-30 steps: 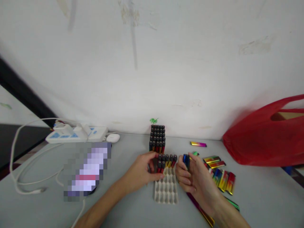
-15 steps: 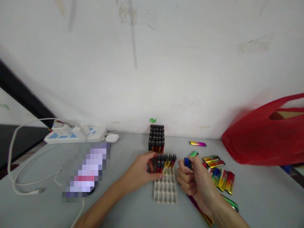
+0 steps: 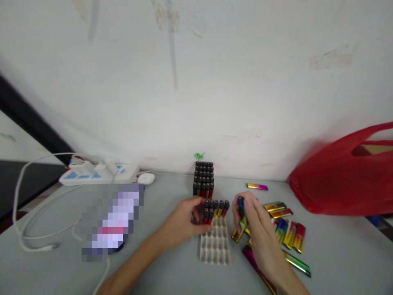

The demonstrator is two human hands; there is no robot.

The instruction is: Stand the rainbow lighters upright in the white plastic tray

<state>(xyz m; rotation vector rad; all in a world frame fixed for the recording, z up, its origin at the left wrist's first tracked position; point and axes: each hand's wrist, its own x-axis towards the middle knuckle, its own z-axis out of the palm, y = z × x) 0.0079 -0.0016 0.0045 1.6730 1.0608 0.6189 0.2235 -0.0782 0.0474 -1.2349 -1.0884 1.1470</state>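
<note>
A white tray (image 3: 215,250) with rows of small cells lies on the table. Several lighters (image 3: 216,207) with black tops stand upright in its far rows, and the near cells hold nothing. My left hand (image 3: 184,217) grips the tray's left edge, thumb and fingers on either side of the standing lighters. To the right of the tray, my right hand (image 3: 254,225) is closed around a dark blue lighter (image 3: 241,205), held upright with its black top uppermost. Loose shiny lighters (image 3: 288,233) in mixed colours lie beside and under my right hand, some partly covered by it.
Behind the tray stands a tight block of upright lighters (image 3: 203,180) near the wall. A power strip (image 3: 129,174), a blurred phone (image 3: 115,221) and a white cable (image 3: 18,205) are on the left. A red bag (image 3: 340,180) stands at the right.
My right hand has turned and risen slightly, bringing the lighter upright; loose lighters beneath it now show. My left hand stays at the tray.
</note>
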